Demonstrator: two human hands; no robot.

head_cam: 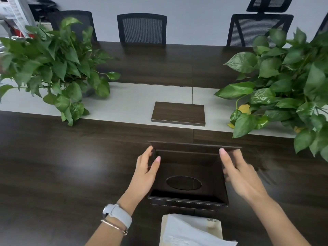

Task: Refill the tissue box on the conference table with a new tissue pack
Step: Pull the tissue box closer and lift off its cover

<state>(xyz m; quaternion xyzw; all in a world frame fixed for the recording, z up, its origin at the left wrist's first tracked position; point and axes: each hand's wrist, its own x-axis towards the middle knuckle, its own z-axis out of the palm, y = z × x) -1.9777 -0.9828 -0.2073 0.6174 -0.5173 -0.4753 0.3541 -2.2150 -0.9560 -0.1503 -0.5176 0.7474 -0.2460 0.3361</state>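
Note:
A dark leather tissue box (188, 201) lies upside down on the dark table, its inside empty and the oval slot (183, 182) showing at the bottom. Its bottom flap (195, 145) stands open at the far side. My left hand (146, 173) grips the box's left wall, thumb inside. My right hand (239, 172) is at the right wall, fingers spread and slightly blurred; whether it touches the wall is unclear. A tissue pack (191, 231) with a white sheet sticking out lies just in front of the box at the near edge.
Two leafy potted plants (53, 68) (284, 86) stand left and right on the table's grey centre strip (124, 102). A dark wooden cover plate (178, 113) sits in that strip. Mesh office chairs (142, 28) line the far side.

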